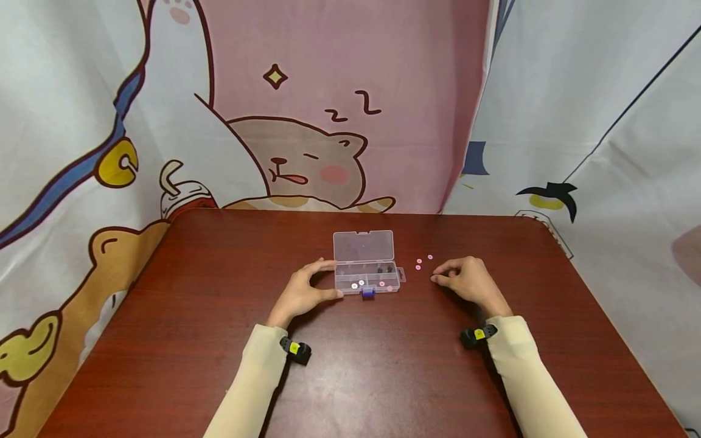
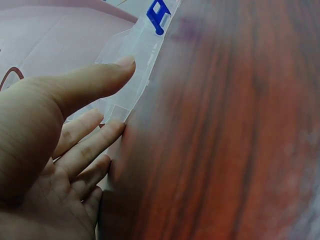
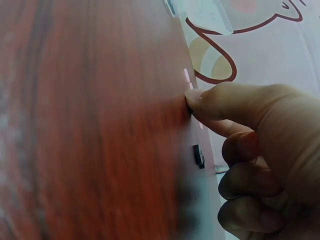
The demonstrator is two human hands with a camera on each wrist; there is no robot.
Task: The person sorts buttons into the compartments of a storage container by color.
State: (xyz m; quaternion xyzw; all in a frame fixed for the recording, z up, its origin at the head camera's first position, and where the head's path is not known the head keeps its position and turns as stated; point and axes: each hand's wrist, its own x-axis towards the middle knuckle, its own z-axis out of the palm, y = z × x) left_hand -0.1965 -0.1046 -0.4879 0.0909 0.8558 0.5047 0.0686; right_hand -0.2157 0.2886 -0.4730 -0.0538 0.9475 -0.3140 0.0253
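While left hand (image 1: 300,294) grips end of clear compartment box (image 1: 346,271), presumably for steadiness: right hand (image 1: 468,281) pinching small black piece (image 3: 189,108); pink beads (image 1: 418,261) nearby, loose.

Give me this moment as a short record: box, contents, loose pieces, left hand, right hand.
Box: clear box, lid raised open
Contents: white pieces and pink pieces in the near row; dark pieces in the far row
Loose: three pink rings and a black piece on the table
Left hand: touches the box's left end
Right hand: appears to pinch a dark bit near the rings
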